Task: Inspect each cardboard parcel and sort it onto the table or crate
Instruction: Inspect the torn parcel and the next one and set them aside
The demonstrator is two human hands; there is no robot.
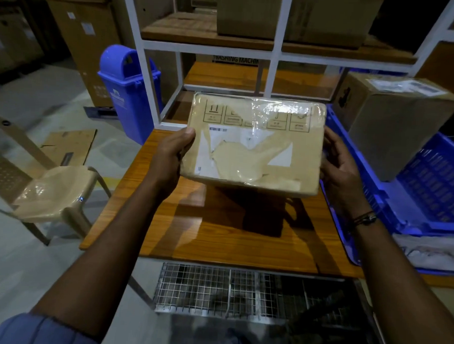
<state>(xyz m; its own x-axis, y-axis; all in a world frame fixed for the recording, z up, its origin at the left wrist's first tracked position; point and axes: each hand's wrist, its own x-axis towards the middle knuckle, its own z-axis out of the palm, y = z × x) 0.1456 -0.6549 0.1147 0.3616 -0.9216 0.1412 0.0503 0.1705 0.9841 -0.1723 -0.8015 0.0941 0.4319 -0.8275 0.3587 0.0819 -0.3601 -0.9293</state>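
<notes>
Film-wrapped parcel (252, 147) held over wood-grain table (218, 238)

The rectangular cardboard parcel, glossy under crinkled film, is gripped at its short edges by left hand (170, 154) and right hand (339, 170); a blue lattice crate (382, 200) is seen alongside, a blue bin (128, 91) beyond.

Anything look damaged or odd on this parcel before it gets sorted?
Yes. The white label on the upturned face of the cardboard parcel is torn: its middle is ripped away, leaving ragged white edges around bare cardboard. The clear film over it is wrinkled.
</notes>
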